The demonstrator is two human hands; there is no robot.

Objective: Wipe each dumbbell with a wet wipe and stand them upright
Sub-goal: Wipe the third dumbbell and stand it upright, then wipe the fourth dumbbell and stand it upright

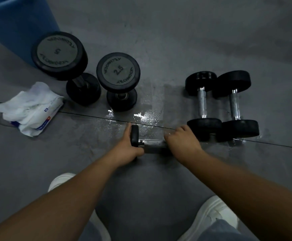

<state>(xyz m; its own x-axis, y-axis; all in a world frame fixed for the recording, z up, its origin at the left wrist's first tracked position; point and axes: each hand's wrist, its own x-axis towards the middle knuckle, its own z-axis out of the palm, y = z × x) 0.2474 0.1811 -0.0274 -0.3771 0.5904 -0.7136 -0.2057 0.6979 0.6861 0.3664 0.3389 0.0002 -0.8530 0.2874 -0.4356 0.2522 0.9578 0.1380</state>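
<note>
Head view: your left hand (124, 150) grips one end of the small dumbbell (152, 142) lying on the wet floor (159, 180). Your right hand (181, 141) closes over its other end; two dumbbells (119, 82) stand upright beyond

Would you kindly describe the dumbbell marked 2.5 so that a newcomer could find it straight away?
Start at the blue bin in the far left corner; two dumbbells stand upright just right of it. The 2.5 dumbbell is the smaller one, farther from the bin, beside the larger 5 dumbbell; the others lie flat.
</note>
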